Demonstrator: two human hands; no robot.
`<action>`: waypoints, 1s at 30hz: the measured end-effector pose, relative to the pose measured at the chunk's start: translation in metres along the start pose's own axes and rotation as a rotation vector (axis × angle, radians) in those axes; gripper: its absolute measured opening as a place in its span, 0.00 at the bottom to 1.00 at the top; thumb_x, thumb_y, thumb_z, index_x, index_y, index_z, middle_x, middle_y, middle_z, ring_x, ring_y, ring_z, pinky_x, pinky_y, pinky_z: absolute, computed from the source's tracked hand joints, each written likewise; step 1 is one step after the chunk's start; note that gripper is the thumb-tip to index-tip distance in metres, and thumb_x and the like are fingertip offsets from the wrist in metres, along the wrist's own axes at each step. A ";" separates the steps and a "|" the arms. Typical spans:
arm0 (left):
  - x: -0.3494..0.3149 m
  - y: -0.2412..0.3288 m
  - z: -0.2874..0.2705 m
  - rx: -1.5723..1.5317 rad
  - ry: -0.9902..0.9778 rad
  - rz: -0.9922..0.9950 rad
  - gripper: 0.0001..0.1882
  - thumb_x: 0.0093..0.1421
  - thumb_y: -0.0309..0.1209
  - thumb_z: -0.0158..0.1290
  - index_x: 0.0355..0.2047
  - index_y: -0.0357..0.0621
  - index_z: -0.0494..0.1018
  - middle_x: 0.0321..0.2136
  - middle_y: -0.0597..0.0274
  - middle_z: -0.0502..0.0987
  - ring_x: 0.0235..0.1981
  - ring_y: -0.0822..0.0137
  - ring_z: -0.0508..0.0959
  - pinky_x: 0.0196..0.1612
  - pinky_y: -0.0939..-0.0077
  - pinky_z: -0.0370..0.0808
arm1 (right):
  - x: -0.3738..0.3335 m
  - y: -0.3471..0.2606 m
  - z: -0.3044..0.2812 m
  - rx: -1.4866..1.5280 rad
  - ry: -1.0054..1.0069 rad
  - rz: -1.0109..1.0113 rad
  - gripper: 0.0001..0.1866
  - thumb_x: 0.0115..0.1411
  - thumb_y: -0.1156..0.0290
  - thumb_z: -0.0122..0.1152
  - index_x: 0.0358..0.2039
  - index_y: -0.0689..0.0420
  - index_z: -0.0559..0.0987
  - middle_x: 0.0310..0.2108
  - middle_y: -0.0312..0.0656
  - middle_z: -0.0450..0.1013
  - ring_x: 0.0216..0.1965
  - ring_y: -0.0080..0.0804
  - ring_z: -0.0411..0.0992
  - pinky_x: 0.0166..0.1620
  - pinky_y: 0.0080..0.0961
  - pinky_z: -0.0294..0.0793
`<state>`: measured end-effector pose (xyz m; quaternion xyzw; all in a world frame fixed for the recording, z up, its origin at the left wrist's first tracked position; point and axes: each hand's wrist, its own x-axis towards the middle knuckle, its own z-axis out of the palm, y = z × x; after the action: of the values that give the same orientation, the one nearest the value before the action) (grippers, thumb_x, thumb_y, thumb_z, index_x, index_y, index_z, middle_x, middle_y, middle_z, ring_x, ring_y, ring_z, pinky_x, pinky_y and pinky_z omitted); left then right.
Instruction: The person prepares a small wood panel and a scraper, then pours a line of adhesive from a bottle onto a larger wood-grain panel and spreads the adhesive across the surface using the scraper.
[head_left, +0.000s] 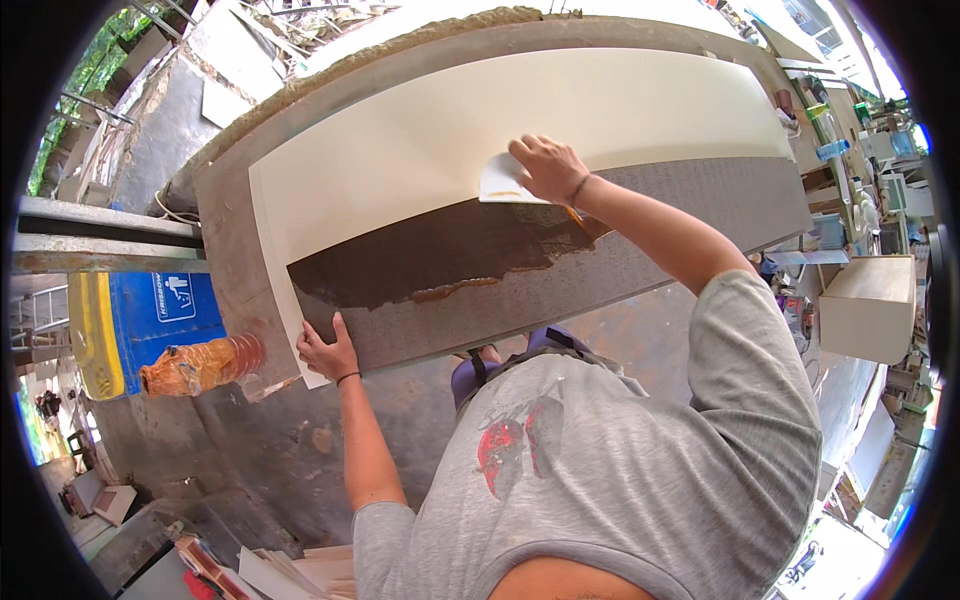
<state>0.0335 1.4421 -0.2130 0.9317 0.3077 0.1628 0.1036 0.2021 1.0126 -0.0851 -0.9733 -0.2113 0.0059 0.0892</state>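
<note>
My right hand (550,170) grips a white flat spreader (497,183), its edge down on the far side of a grey-brown textured board (700,195). A wet, dark brown layer of glue (400,258) covers the board's left and middle part, with a ragged amber near edge. Under and beyond this board lies a large cream-coloured sheet (620,105), which also shows as a strip along the left end. At the near left corner my left hand (328,350) rests on the board's edge, thumb and fingers apart, holding no tool.
Left of the work stand a blue and yellow bin (140,330) and a bundle in orange wrapping (205,365). A concrete ledge (225,150) runs behind the sheets. On the right are a pale box (868,308) and cluttered shelves. Loose boards (295,572) lie at the lower left.
</note>
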 end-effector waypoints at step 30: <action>0.007 -0.013 0.013 0.079 0.059 0.023 0.40 0.48 0.65 0.50 0.52 0.48 0.70 0.46 0.58 0.68 0.49 0.53 0.68 0.47 0.51 0.66 | -0.083 0.103 -0.084 -0.012 0.005 0.152 0.18 0.49 0.68 0.59 0.40 0.58 0.66 0.37 0.47 0.69 0.43 0.46 0.70 0.41 0.40 0.72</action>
<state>0.0366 1.4553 -0.2273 0.9332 0.3063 0.1793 0.0557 0.1728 0.8722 -0.0223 -0.9871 -0.1367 0.0090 0.0834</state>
